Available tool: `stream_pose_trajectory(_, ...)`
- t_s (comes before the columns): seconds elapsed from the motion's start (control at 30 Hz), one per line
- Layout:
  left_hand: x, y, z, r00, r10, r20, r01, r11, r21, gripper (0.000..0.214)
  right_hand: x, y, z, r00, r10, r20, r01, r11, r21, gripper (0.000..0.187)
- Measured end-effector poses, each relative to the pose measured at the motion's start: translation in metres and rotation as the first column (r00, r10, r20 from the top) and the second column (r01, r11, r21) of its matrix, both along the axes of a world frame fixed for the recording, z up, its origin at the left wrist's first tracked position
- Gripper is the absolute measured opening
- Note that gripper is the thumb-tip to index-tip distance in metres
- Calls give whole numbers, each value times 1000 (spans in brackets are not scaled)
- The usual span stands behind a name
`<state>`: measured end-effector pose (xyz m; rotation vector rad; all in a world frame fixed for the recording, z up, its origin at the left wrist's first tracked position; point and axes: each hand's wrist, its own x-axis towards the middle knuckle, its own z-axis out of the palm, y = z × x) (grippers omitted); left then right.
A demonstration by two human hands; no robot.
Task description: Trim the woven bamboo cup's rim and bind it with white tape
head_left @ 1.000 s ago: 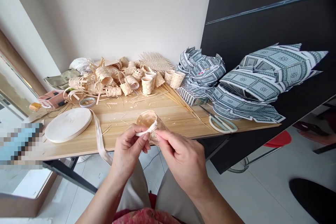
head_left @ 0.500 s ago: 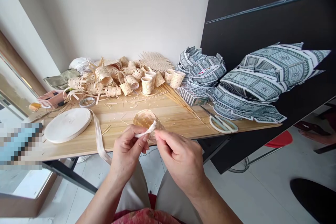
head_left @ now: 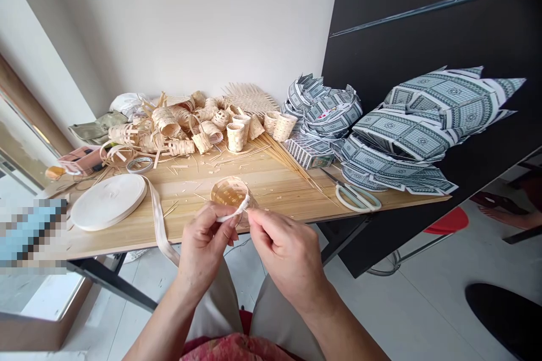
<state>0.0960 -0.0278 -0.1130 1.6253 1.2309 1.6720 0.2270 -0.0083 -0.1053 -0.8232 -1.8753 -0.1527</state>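
Observation:
A small woven bamboo basket is held in front of the table edge, its open mouth turned up toward me. My left hand is closed on the basket's near rim and pinches the end of a white ribbon against it. My right hand is closed too, its thumb and forefinger pinching the ribbon end at the rim's right side. The ribbon trails down and left to a flat white ribbon roll lying on the wooden table.
A heap of small woven baskets and bamboo strips fills the back of the table, with thin sticks beside it. Scissors lie at the right. Folded patterned paper pieces cover the right end. A tape ring lies at left.
The basket has tilted so its mouth faces up more, and both hands have shifted slightly left and up with it. The ribbon stays pinched at the rim.

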Motion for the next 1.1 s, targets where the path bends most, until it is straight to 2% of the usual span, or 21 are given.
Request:
stream_pose_trajectory(0.13, -1, 0, 0, 963, 125, -240, -92, 985, 143, 9, 1, -1, -1, 1000, 3, -19, -3, 1000, -13, 28)
stream_pose_trajectory(0.2, -1, -1, -1, 899, 234, -371, -136, 953, 270, 12, 1, -1, -3, 999, -2, -37, 1, 999, -39, 28)
stream_pose_trajectory(0.3, 2, -1, -4, 804, 352, -480, -153, 902, 405, 14, 3, -2, -8, 998, -15, -54, 9, 995, -103, 26)
stream_pose_trajectory(0.37, 3, -1, -7, 774, 362, -519, -128, 893, 433, 16, 4, -2, -12, 997, -15, -78, 4, 991, -132, 25)
stream_pose_trajectory(0.53, 1, 3, -12, 732, 298, -613, 22, 889, 458, 20, 8, -3, -20, 985, 33, -170, -67, 978, -200, 25)
stream_pose_trajectory(0.63, -2, 6, -18, 669, 341, -660, 40, 870, 491, 21, 9, -3, -23, 963, 67, -262, -159, 923, -349, 26)
stream_pose_trajectory(0.73, -2, 7, -25, 621, 426, -658, -21, 848, 530, 21, 9, 0, -24, 929, 66, -364, -255, 828, -499, 20)
stream_pose_trajectory(0.83, -1, 6, -29, 606, 463, -646, -53, 834, 548, 18, 8, 4, -27, 917, 45, -397, -285, 769, -572, 19)
stream_pose_trajectory(0.97, -2, 6, -32, 602, 470, -646, -46, 828, 559, 16, 8, 8, -30, 953, 23, -302, -198, 802, -563, 34)
stream_pose_trajectory(1.1, -4, 8, -33, 599, 493, -631, -63, 815, 576, 17, 9, 6, -27, 984, 25, -176, -117, 837, -535, 31)
